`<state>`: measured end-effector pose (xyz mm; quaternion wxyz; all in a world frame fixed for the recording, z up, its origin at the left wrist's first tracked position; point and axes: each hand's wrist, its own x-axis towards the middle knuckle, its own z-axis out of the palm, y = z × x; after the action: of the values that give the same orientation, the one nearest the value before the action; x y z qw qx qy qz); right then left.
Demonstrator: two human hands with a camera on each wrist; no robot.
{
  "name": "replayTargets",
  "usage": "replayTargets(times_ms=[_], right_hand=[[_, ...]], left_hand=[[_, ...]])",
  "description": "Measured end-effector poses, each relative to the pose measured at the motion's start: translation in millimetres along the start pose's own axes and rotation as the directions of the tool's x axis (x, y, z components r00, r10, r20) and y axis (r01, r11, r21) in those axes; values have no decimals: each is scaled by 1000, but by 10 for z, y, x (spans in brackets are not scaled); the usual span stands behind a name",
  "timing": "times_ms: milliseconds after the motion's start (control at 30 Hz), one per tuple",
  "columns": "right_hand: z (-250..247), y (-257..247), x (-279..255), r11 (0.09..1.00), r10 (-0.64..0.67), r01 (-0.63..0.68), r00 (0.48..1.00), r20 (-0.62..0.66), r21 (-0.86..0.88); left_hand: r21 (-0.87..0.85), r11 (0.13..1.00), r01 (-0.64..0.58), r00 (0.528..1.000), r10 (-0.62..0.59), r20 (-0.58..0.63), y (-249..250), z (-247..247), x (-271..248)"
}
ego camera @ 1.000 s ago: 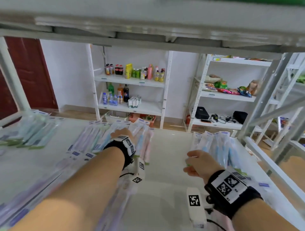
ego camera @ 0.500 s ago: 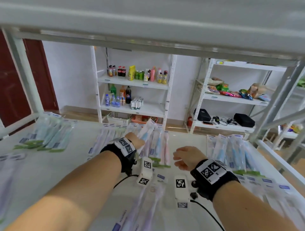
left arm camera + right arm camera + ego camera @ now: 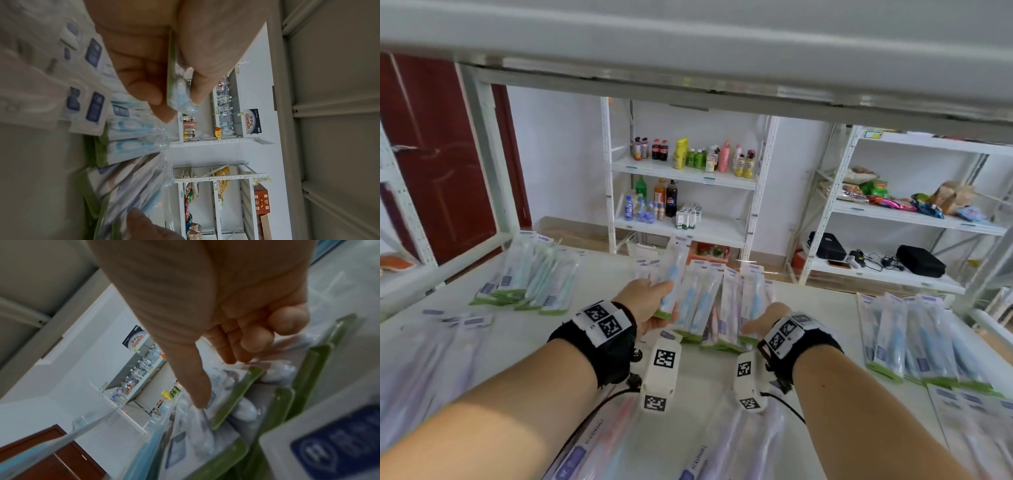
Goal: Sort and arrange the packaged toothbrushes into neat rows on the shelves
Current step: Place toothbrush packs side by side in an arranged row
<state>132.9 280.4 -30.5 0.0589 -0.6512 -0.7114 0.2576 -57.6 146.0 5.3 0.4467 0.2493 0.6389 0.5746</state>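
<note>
The big white shelf (image 3: pixel 571 346) holds many packaged toothbrushes. One pile (image 3: pixel 534 284) lies far to the left, and one row (image 3: pixel 914 339) lies to the right. A middle bunch (image 3: pixel 722 308) sits between the hands, with its green ends toward the person. The left hand (image 3: pixel 647 301) pinches one blue toothbrush pack (image 3: pixel 671 284) by its green end, lifted and tilted just above the left side of the bunch. The right hand (image 3: pixel 760 318) has curled fingers (image 3: pixel 255 339) and a thumb touching the right edge of the bunch.
</note>
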Motion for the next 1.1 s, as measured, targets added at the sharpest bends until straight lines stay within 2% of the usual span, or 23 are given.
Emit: replayTargets(times_ms=[100, 267, 367, 500, 633, 833, 1000, 1100], right_hand=[[-19, 0, 25, 999, 8, -8, 1000, -4, -40], [-123, 34, 49, 999, 37, -38, 999, 38, 16], [-218, 123, 28, 989, 50, -52, 999, 19, 139], [-428, 360, -107, 910, 3, 6, 1000, -23, 416], [-739, 906, -258, 841, 98, -1, 984, -151, 542], [-1161, 1771, -298, 854, 253, -67, 921, -298, 516], [-1437, 2301, -270, 859, 332, -117, 868, -368, 499], [-1626, 2568, -267, 886, 360, -181, 848, -388, 427]], left_hand=[[10, 1000, 12, 999, -13, 30, 2, -27, -12], [38, 999, 25, 997, -28, 78, 3, 100, -6], [30, 999, 38, 995, -41, 95, 49, 248, -22], [26, 999, 42, 992, -44, 121, 115, 487, -41], [77, 997, -3, 971, -15, 237, 79, 970, -122], [190, 981, -26, 933, -45, 358, -58, 1677, -258], [326, 943, -68, 925, -62, 374, -175, 2105, -316], [371, 925, -86, 921, -68, 383, -231, 2294, -332]])
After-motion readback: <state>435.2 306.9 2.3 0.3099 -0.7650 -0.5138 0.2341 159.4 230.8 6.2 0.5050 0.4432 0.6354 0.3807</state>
